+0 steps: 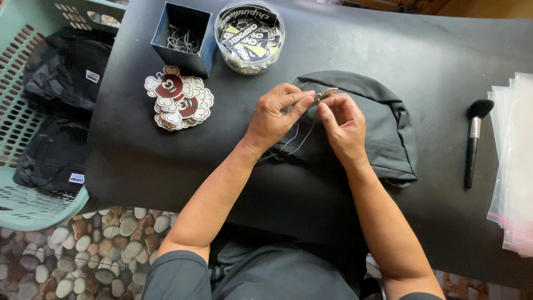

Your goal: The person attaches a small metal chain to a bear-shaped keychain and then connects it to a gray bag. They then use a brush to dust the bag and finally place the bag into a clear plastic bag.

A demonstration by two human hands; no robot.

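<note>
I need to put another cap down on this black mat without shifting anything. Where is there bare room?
Bare mat lies between the grey cap and the makeup brush, and left of the left hand below the sticker pile. The far-left corner is crowded: blue box, round tub.

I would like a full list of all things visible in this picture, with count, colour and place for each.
cap: one, dark grey, on the mat under the hands
ball chain: one, silver, hanging from the fingers over the cap
small tag: one, silver, pinched between both hands
mat: one, black, covering the work surface
square box: one, dark blue, top left of the mat, with thin metal chains inside
round tub: one, clear, beside the box, full of stickers
cartoon stickers: a stack, white and dark red, below the box
brush: one, black with silver collar, right side
clear bags: a pile, right edge
basket: one, pale green, left, holding black folded items
left hand: holds the tag
right hand: holds the tag
</note>
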